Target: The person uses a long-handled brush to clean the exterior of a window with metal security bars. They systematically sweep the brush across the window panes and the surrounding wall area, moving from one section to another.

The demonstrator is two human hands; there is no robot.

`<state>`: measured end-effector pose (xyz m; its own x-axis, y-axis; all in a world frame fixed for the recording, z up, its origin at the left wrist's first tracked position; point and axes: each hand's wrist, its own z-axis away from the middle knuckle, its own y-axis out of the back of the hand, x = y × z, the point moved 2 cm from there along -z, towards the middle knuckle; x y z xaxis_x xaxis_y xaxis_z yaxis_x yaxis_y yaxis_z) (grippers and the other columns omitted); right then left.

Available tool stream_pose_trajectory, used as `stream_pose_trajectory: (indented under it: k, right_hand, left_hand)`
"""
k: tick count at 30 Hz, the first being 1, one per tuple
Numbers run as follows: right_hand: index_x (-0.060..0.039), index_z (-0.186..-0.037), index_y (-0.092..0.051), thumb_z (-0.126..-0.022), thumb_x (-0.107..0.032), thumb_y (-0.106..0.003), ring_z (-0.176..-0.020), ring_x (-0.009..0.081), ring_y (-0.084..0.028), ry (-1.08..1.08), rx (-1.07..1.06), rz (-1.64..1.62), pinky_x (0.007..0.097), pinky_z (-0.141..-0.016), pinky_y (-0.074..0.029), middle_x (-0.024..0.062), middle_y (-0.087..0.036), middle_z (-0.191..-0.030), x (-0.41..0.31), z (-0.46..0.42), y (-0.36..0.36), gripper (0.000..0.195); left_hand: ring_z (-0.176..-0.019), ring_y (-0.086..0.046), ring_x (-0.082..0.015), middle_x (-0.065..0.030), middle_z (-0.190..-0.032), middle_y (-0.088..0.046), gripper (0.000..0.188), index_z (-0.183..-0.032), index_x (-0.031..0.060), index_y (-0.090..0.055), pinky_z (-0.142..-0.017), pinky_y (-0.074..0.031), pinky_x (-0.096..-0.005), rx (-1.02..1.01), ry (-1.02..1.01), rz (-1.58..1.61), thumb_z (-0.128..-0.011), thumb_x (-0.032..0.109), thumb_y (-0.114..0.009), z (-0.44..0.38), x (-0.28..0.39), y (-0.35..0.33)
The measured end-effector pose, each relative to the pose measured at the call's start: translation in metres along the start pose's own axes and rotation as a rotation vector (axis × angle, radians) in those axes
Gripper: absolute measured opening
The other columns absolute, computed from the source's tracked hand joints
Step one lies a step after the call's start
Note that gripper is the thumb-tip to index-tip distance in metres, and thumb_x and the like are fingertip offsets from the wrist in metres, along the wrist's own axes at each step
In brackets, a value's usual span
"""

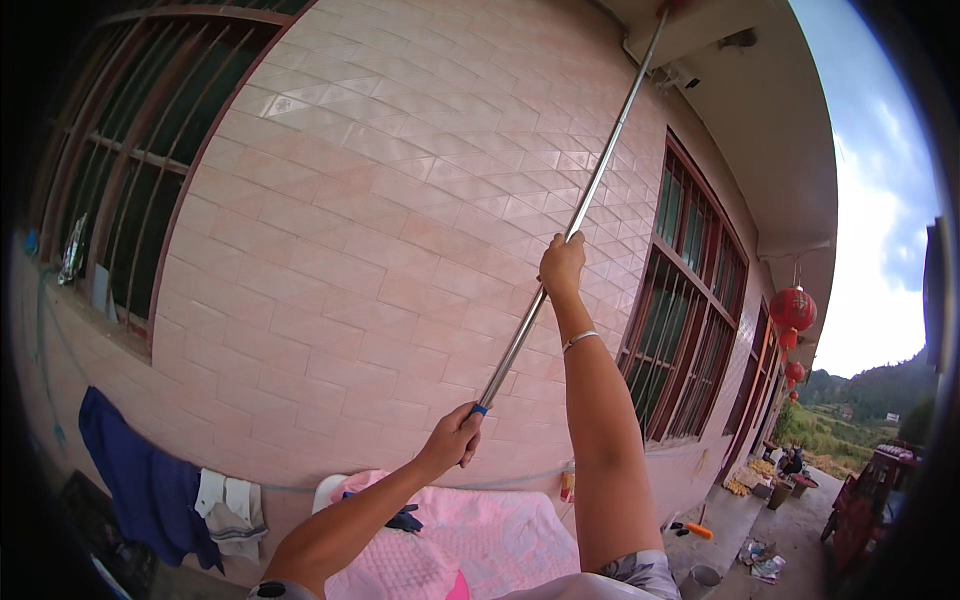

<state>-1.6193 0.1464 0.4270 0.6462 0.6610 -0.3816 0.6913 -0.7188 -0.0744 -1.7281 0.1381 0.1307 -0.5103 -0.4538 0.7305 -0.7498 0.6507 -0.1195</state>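
Observation:
A long metal telescopic pole (517,341) slants up and to the right in front of a tiled wall (360,225). My left hand (452,441) is closed around its lower end, at a blue collar (478,410). Higher up the shaft, my right hand (562,264) grips the bare metal, with a bracelet (580,341) on that forearm. The pole's top reaches the underside of the eave (690,34), where a red part (673,6) is cut off by the picture's edge. What kind of head it is, I cannot tell.
Below me lies a pink quilted cover (495,525). Dark blue cloth (142,480) hangs on a line at left. Barred windows (686,300) flank the wall, and a red lantern (793,309) hangs at right. A bucket (701,579) and a parked vehicle (874,495) stand at lower right.

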Motion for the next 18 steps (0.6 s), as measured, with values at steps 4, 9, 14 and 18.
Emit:
stream_pose_trajectory:
  k: [4,9,14,18]
  right_hand:
    - [0.0095,-0.108,-0.037,-0.093,-0.013,-0.043,-0.067,0.0437,-0.062,0.014,-0.027,0.064,0.0470,-0.053,-0.051,0.0335,-0.058,-0.085,0.021,-0.004,-0.020,0.028]
    - [0.0097,-0.105,-0.039,-0.093,-0.014,-0.044,-0.063,0.0411,-0.062,-0.003,-0.059,0.077,0.0452,-0.049,-0.051,0.0322,-0.059,-0.084,0.038,-0.010,-0.040,0.027]
    - [0.0032,-0.094,-0.040,-0.092,-0.014,-0.045,-0.036,0.0202,-0.048,-0.007,-0.093,-0.197,0.0363,-0.031,-0.042,0.0104,-0.048,-0.058,0.024,-0.008,-0.082,0.018]
    - [-0.0052,-0.088,-0.035,-0.094,-0.014,-0.043,-0.035,0.0132,-0.038,-0.137,-0.209,-0.534,0.0305,-0.029,-0.035,0.0030,-0.039,-0.055,-0.027,0.020,-0.133,0.013]
  left_hand:
    - [-0.040,-0.040,-0.0075,-0.0003,-0.059,-0.042,0.034,-0.121,0.0039,-0.052,-0.038,-0.036,-0.0230,0.041,-0.018,0.019,-0.100,0.029,-0.043,0.000,-0.011,0.013]
    - [-0.040,-0.040,-0.0079,-0.0001,-0.058,-0.042,0.032,-0.120,0.0031,-0.052,-0.037,-0.035,-0.0233,0.112,0.015,0.032,-0.099,0.026,-0.044,-0.001,-0.010,0.009]
    - [-0.040,-0.040,-0.0073,0.0000,-0.057,-0.045,0.028,-0.116,0.0035,-0.055,-0.036,-0.034,-0.0235,0.295,-0.057,-0.212,-0.098,0.022,-0.045,0.006,0.012,0.042]
    - [-0.050,-0.050,-0.0128,-0.0067,-0.058,-0.054,0.028,-0.113,0.0005,-0.058,-0.049,-0.040,-0.0283,0.511,-0.188,-0.483,-0.093,0.020,-0.054,0.035,0.042,0.102]
